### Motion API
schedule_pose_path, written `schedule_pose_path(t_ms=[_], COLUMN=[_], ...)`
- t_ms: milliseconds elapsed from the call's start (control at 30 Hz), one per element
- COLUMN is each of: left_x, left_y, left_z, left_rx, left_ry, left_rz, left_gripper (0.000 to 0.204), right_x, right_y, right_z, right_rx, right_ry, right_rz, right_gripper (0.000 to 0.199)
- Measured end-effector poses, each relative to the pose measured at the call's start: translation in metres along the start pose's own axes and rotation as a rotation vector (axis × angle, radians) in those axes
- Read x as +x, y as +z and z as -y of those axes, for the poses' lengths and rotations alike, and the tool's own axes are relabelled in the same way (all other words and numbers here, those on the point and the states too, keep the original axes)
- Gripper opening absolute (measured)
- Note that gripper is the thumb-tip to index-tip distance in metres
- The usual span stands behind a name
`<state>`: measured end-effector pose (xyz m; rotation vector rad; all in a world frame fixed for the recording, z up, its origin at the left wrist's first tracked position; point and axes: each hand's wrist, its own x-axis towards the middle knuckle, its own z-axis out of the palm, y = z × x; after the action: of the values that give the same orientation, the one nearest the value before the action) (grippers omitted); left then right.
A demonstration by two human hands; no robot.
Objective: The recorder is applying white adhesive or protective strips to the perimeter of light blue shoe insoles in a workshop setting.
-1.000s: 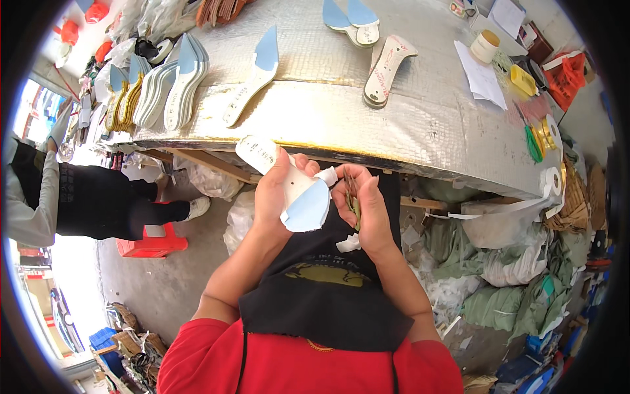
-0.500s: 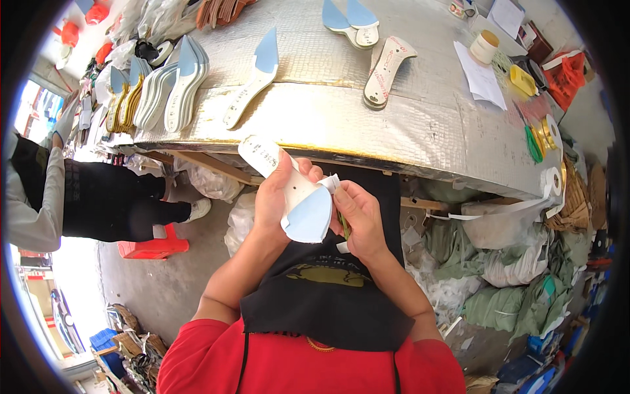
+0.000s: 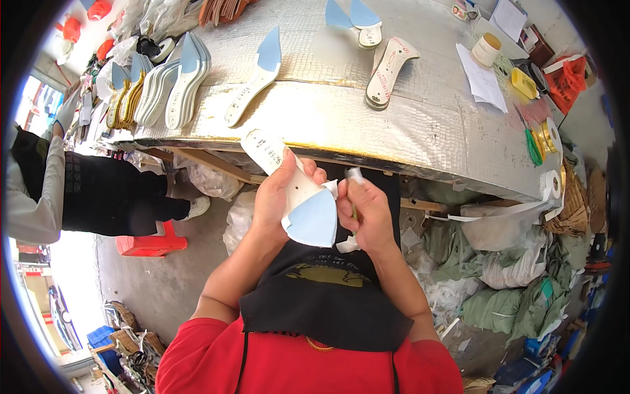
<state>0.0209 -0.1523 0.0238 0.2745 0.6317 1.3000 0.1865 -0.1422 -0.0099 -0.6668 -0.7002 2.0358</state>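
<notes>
In front of my chest, my left hand is closed around a shoe insole, white with a pale blue pointed toe part. A small white tape end sticks out at the insole's right edge. My right hand, just right of the insole and apart from it, is closed on a white strip that shows at its fingertips. A thin greenish tool also shows in that hand, mostly hidden by the fingers. Another white scrap hangs below the hand.
Ahead stands a silver-covered table with stacked insoles, a single insole and a patterned pair. Tape rolls and green snips lie at its right end. A person stands left, near a red stool.
My right hand has pulled away from the insole's edge, to the right, with a white strip at its fingertips. My left hand holds the insole nearly where it was.
</notes>
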Motion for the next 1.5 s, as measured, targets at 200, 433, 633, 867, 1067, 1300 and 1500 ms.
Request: schedule_pose_path(t_ms=[200, 433, 633, 867, 1067, 1300, 1500], left_x=[0.001, 0.001, 0.001, -0.001, 0.006, 0.02, 0.026], left_y=[0.001, 0.004, 0.003, -0.001, 0.012, 0.004, -0.002], left_z=[0.0, 0.006, 0.004, 0.009, 0.024, 0.026, 0.027], left_rx=[0.057, 0.081, 0.309, 0.658, 0.791, 0.902, 0.818], left_ry=[0.021, 0.068, 0.173, 0.293, 0.452, 0.462, 0.491], left_rz=[-0.025, -0.066, -0.07, 0.185, 0.157, -0.069, 0.061], left_gripper=[0.041, 0.04, 0.046, 0.048, 0.025, 0.012, 0.018], right_x=[-0.004, -0.004, -0.014, -0.002, -0.003, -0.004, 0.004], right_y=[-0.004, 0.01, 0.005, -0.003, 0.0, -0.023, -0.025], right_z=[0.013, 0.002, 0.019, 0.02, 0.004, 0.024, 0.036], right_rx=[-0.045, -0.763, -0.668, -0.603, -0.696, -0.582, -0.669], right_ry=[-0.183, -0.562, -0.395, 0.012, -0.085, 0.059, -0.035], right_rz=[0.02, -0.141, -0.054, 0.022, -0.113, -0.125, 0.007], right_gripper=[0.023, 0.007, 0.009, 0.026, 0.026, 0.032, 0.026])
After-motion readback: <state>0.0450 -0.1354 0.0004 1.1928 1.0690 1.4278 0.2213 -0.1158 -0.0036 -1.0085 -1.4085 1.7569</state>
